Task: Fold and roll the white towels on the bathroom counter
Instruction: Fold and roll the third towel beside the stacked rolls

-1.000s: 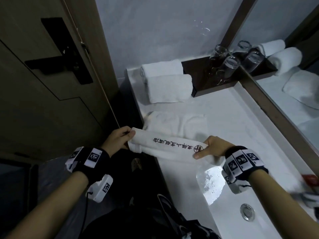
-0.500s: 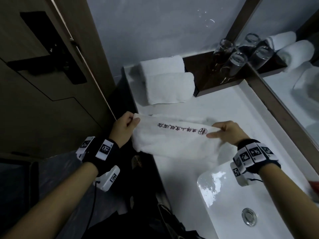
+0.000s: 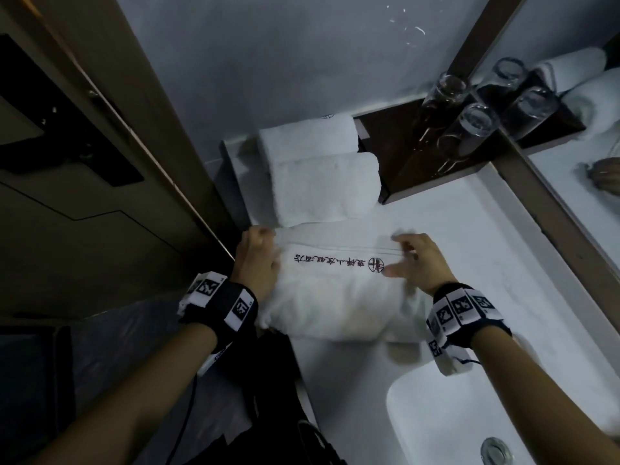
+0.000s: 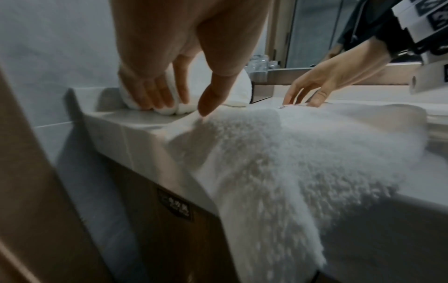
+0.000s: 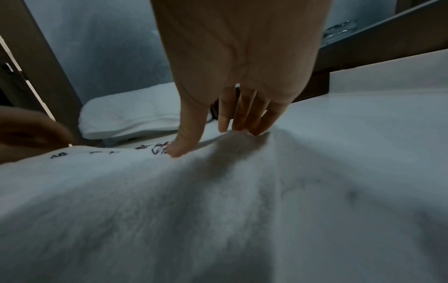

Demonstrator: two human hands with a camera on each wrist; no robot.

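Door panels of brown wood (image 3: 84, 203) with a dark handle plate fill the far left, just beside the desk's (image 3: 476, 250) left edge. Next comes the left hand (image 3: 256, 263), a marker-tagged wrist band (image 3: 221, 302) behind it. Its fingers are straight and close together, pointing down at the left end of the flat white towel (image 3: 339, 297); from the left wrist view the thumb tip touches the towel's far left corner, while the other fingertips (image 4: 155, 95) reach past it toward the rolled towels (image 3: 322, 169). Nothing is gripped in that hand.

The flat white towel lies across the front left part of the desk, a line of dark embroidered characters (image 3: 339, 263) running along it, and its near part droops over the desk's front edge. Beyond it, at the back left corner, the two rolled towels lie side by side, the nearer one almost touching the flat towel's far edge.

At the towel's right end the right hand (image 3: 416, 263) is spread, fingers fairly straight, thumb pressed on the cloth beside the round emblem and fingertips (image 5: 242, 122) on the far edge, which bunches up slightly under them. Further right, drinking glasses (image 3: 463, 109) stand on a dark shelf (image 3: 402, 156) at the back edge, a mirror (image 3: 577, 135) runs along the right side, and the sink basin (image 3: 436, 424) opens at the front right.
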